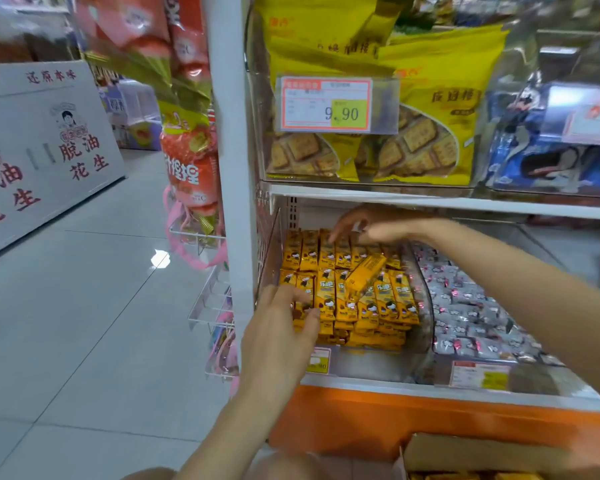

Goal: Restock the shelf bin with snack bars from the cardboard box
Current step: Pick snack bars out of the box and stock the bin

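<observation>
I am at the tidying part of the restock, both hands inside the shelf bin (427, 308). My left hand (280, 328) lies flat with fingers spread on the front row of snack bars (326, 297) and grips nothing. My right hand (359, 226) reaches over the back row, fingers stretched down toward the wrappers. It is blurred, but it looks relaxed and empty. The bars stand in 2 rows, fairly neat. 1 loose bar (365, 274) lies tilted across them near the middle, out of line with the rest. The cardboard box (482, 452) sits below the shelf at my right, and a few orange wrappers show inside it, so I judge there is more stock to bring up. Next I think I should pinch that stray bar, turn it to match its neighbours and slot it into a gap, then go down to the box for another handful.
</observation>
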Demonstrator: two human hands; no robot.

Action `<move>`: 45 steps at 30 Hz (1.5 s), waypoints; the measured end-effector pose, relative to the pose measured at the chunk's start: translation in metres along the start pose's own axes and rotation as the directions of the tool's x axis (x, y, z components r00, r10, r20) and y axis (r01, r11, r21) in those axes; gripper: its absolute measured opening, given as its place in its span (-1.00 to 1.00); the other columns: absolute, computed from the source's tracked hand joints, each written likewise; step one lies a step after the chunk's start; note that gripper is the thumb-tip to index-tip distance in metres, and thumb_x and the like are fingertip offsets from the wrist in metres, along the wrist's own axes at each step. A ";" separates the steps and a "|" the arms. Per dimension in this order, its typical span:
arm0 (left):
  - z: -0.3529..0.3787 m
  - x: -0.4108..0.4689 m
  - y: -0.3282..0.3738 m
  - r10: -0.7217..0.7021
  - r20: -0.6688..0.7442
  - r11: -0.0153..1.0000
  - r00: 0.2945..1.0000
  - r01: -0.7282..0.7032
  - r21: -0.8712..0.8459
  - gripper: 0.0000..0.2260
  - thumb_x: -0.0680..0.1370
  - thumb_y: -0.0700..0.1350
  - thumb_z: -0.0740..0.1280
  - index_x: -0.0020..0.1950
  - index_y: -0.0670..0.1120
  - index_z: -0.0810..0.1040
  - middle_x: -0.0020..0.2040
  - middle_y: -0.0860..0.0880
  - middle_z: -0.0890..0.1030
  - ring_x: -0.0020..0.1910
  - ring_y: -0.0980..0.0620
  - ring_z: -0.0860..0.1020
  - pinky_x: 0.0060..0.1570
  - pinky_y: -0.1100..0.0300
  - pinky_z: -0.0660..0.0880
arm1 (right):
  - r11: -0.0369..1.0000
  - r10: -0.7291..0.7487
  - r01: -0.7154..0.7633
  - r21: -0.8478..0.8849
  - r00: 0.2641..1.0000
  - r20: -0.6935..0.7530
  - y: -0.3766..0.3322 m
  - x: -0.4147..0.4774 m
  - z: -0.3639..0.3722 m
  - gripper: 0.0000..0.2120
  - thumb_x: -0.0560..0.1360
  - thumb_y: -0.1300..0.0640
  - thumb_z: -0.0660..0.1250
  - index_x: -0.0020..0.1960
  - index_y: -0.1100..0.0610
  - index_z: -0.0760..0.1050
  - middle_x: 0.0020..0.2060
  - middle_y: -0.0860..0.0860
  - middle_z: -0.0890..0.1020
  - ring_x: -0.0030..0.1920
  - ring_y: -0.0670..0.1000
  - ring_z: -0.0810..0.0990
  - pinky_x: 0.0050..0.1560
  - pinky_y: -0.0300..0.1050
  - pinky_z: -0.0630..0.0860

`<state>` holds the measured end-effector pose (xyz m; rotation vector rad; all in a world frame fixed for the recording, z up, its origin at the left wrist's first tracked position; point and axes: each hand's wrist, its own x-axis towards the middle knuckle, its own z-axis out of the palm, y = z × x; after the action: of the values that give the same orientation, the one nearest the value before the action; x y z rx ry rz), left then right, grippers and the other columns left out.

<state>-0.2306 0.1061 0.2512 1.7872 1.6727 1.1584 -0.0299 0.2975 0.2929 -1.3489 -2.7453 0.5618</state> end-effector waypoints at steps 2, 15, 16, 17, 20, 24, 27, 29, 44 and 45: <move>0.005 0.003 0.002 0.004 0.011 1.000 1.000 -0.005 0.015 -0.93 0.52 -0.08 0.31 -0.02 0.03 0.47 0.07 0.09 0.47 -0.02 0.10 0.53 -0.05 0.09 0.50 | 0.992 0.069 -0.075 0.098 0.996 0.057 -0.001 -0.025 -0.008 -0.63 0.46 0.32 0.32 0.18 -0.01 0.57 0.12 -0.07 0.56 0.12 -0.08 0.49 0.11 -0.21 0.40; 0.024 0.007 -0.011 -0.107 0.111 0.994 0.988 0.104 0.034 -0.94 0.52 -0.09 0.32 -0.02 -0.03 0.50 0.11 0.00 0.56 -0.05 0.03 0.55 -0.02 0.15 0.47 | 0.976 0.152 -0.149 0.158 0.988 -0.011 -0.009 -0.047 0.014 -0.83 0.49 0.31 0.33 0.04 0.14 0.57 -0.08 -0.02 0.57 -0.17 -0.24 0.51 -0.14 -0.37 0.40; 0.024 0.006 -0.011 -0.105 0.108 0.994 0.989 0.102 0.037 -0.92 0.53 -0.09 0.32 0.00 -0.05 0.51 0.11 0.01 0.56 -0.06 0.03 0.54 -0.05 0.18 0.46 | 0.978 0.162 -0.160 0.130 0.987 -0.003 -0.010 -0.044 0.013 -0.84 0.51 0.29 0.31 0.06 0.15 0.57 -0.06 -0.01 0.57 -0.13 -0.18 0.51 -0.10 -0.33 0.38; 0.023 0.006 -0.012 -0.104 0.106 0.994 0.989 0.101 0.040 -0.91 0.53 -0.08 0.32 0.01 -0.05 0.52 0.11 0.01 0.56 -0.07 0.03 0.54 -0.07 0.18 0.44 | 0.981 0.167 -0.166 0.101 0.986 -0.001 -0.010 -0.042 0.013 -0.84 0.53 0.26 0.30 0.08 0.15 0.58 -0.05 -0.03 0.57 -0.09 -0.15 0.50 -0.06 -0.27 0.36; 0.021 0.007 -0.013 -0.112 0.103 0.993 0.988 0.106 0.060 -0.90 0.53 -0.06 0.31 0.01 -0.04 0.51 0.12 0.04 0.56 -0.05 0.01 0.54 -0.12 0.18 0.42 | 0.982 0.162 -0.162 0.097 0.987 0.003 -0.009 -0.039 0.014 -0.76 0.47 0.12 0.39 0.14 0.04 0.56 0.04 -0.11 0.55 0.01 -0.16 0.48 0.08 -0.20 0.34; 0.015 0.005 -0.016 -0.141 0.093 0.988 0.986 0.134 0.081 -0.90 0.54 -0.04 0.31 0.02 -0.02 0.51 0.12 0.04 0.55 0.00 -0.01 0.54 -0.08 0.15 0.44 | 0.992 0.126 -0.125 -0.031 0.992 0.027 -0.008 -0.041 0.019 -0.61 0.38 0.08 0.48 0.18 -0.03 0.51 0.12 -0.15 0.51 0.19 -0.06 0.46 0.22 -0.08 0.35; 0.007 0.001 -0.019 -0.163 0.083 0.984 0.983 0.157 0.080 -0.93 0.53 -0.03 0.31 -0.02 0.01 0.49 0.07 0.03 0.56 -0.03 0.01 0.55 -0.07 0.15 0.45 | 0.997 0.032 -0.036 -0.066 0.998 -0.062 -0.021 -0.032 0.017 -0.64 0.39 0.13 0.47 0.16 -0.05 0.53 0.08 -0.11 0.54 0.10 -0.05 0.49 0.17 -0.02 0.42; 0.001 -0.001 -0.020 -0.165 0.066 0.984 0.984 0.160 0.073 -0.95 0.53 -0.04 0.31 -0.05 0.03 0.48 0.03 0.04 0.57 -0.06 0.04 0.55 -0.10 0.16 0.45 | 0.996 -0.062 0.056 -0.065 0.994 -0.094 -0.040 -0.020 0.016 -0.64 0.39 0.18 0.46 0.15 -0.03 0.55 0.11 -0.08 0.56 0.12 -0.05 0.50 0.18 -0.07 0.41; 0.001 0.000 -0.011 -0.083 0.114 0.996 0.990 0.086 -0.023 -0.98 0.53 -0.12 0.32 -0.08 -0.01 0.50 -0.09 0.06 0.57 -0.07 0.00 0.56 -0.04 0.10 0.51 | 0.954 -0.144 0.115 -0.275 0.985 -0.090 -0.071 -0.019 0.036 -0.44 0.36 0.42 0.22 0.25 -0.02 0.52 0.25 -0.04 0.54 0.30 -0.01 0.42 0.28 0.02 0.38; 0.004 -0.001 -0.009 -0.058 0.148 0.998 0.987 0.063 -0.029 -0.95 0.52 -0.14 0.32 -0.09 0.00 0.49 -0.12 0.07 0.57 -0.09 0.00 0.57 -0.05 0.09 0.52 | 0.972 -0.133 0.095 -0.216 0.977 -0.167 -0.068 -0.032 0.033 -0.49 0.38 0.40 0.24 0.22 -0.02 0.54 0.20 -0.03 0.56 0.25 -0.01 0.46 0.24 0.01 0.40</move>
<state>-0.2324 0.1077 0.2412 1.7443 1.6009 0.9980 -0.0676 0.2247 0.2886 -1.1977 -2.7681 0.1417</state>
